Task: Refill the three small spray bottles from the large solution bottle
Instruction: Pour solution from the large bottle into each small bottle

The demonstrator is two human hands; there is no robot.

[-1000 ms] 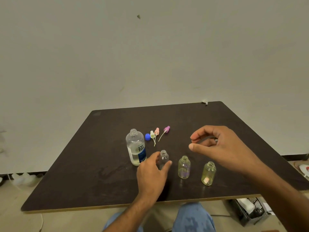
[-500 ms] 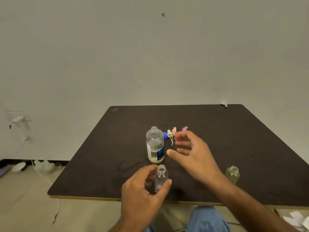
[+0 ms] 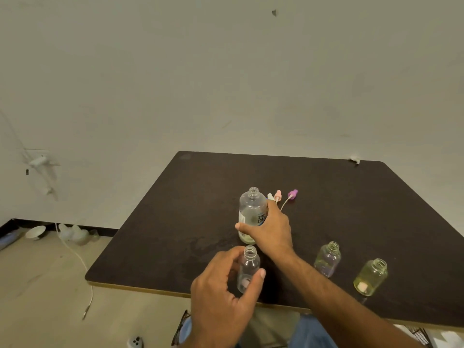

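Large clear solution bottle (image 3: 251, 212), uncapped, is now gripped by the right hand (image 3: 270, 231), which hovered spread before; left hand (image 3: 223, 287) pinches small clear spray bottle (image 3: 247, 270), ready for pouring.

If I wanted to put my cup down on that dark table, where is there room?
The table is bare from its far-left corner to the large solution bottle, and along the right side beyond the spray tops. The near edge is crowded: both hands and three small bottles stand there.
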